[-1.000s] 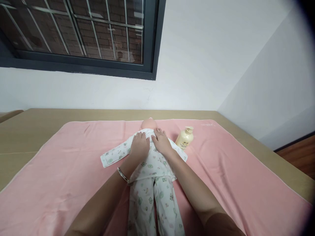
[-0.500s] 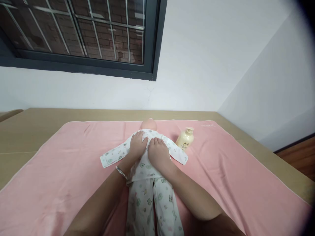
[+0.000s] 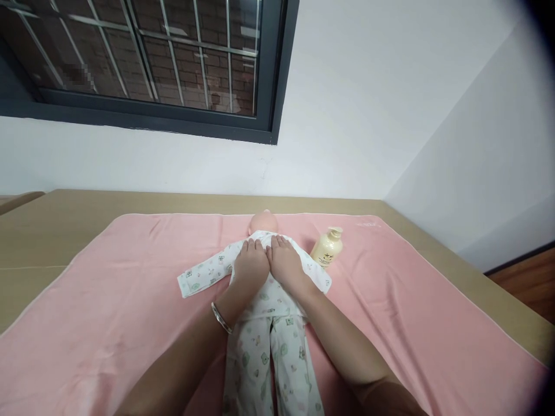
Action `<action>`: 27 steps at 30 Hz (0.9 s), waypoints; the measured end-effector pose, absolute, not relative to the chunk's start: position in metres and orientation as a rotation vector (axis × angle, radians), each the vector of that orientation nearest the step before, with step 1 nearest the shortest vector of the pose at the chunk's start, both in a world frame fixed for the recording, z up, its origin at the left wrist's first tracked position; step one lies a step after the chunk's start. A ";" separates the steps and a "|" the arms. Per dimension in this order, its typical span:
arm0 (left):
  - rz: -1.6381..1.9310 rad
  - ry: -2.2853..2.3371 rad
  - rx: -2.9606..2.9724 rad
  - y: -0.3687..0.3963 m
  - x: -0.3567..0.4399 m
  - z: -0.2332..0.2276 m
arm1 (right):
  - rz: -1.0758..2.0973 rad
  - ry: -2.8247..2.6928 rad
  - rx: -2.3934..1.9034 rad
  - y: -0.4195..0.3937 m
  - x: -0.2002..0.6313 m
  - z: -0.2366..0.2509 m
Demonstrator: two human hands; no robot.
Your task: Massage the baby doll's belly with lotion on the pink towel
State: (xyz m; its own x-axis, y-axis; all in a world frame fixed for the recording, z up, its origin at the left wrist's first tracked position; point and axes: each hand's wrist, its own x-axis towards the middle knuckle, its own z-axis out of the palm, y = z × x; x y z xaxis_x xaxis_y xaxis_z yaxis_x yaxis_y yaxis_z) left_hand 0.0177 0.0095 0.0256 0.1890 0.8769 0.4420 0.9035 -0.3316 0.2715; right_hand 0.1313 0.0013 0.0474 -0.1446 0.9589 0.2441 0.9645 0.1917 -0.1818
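A baby doll (image 3: pixel 263 222) lies on a pink cloth, its head toward the wall. It wears a white patterned long-sleeved top (image 3: pixel 269 297) and matching trousers (image 3: pixel 251 358). My left hand (image 3: pixel 251 264) rests flat on the chest of the top, fingers stretched out toward the head. Beside it my right hand (image 3: pixel 285 261) lies on the other half of the chest, fingers extended too. The two hands nearly meet at the middle. A bracelet (image 3: pixel 221 318) circles my left wrist. Past the doll's right-hand sleeve a cream pump bottle (image 3: pixel 327 247) leans on its side.
The pink cloth (image 3: pixel 130 300) has creases and covers most of a wooden surface (image 3: pixel 108 202). A white wall (image 3: pixel 338 115) rises behind, with a dark-framed barred window (image 3: pixel 273 86) at upper left. Reddish-brown wood (image 3: pixel 529 277) shows at the far right.
My left hand has moved right, closer to the middle of the chest. My right hand has shifted slightly up toward the doll's shoulder. The doll and bottle stay in place.
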 end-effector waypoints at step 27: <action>-0.522 -1.776 -2.417 0.006 0.012 0.035 | -0.004 -2.133 -1.756 0.010 0.138 0.042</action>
State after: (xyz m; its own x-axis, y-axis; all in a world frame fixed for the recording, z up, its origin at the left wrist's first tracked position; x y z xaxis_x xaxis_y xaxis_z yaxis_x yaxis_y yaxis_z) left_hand 0.0121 0.0060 0.0353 0.2620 0.9076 0.3281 0.9408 -0.3160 0.1228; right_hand 0.1379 0.0104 0.0416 -0.1501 0.9459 0.2875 0.9471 0.2210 -0.2328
